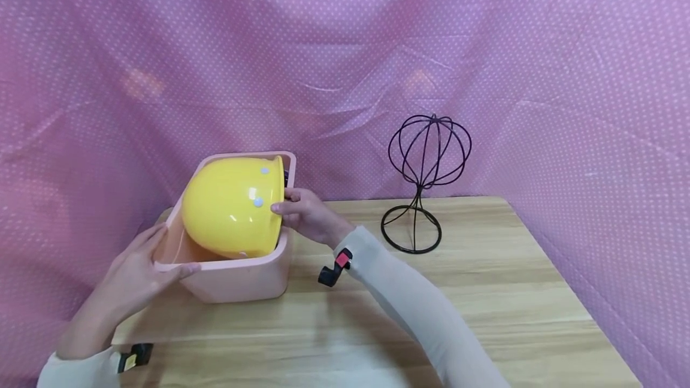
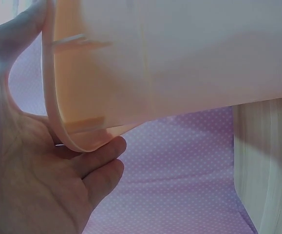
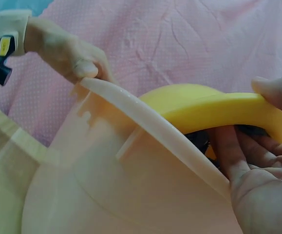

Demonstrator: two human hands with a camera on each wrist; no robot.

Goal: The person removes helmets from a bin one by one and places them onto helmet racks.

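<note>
A yellow helmet with pale round studs lies on its side in a pale pink bin, bulging above the rim. My right hand pinches the helmet's edge, thumb on the outer shell. In the right wrist view the fingers of that hand reach inside the helmet, where dark straps partly show. At the bin's near left corner, my left hand holds the rim. The left wrist view shows the fingers of this hand outside the bin's wall.
A black wire stand with a round cage top stands to the right of the bin on the wooden table. Pink dotted cloth hangs behind the table and along its sides.
</note>
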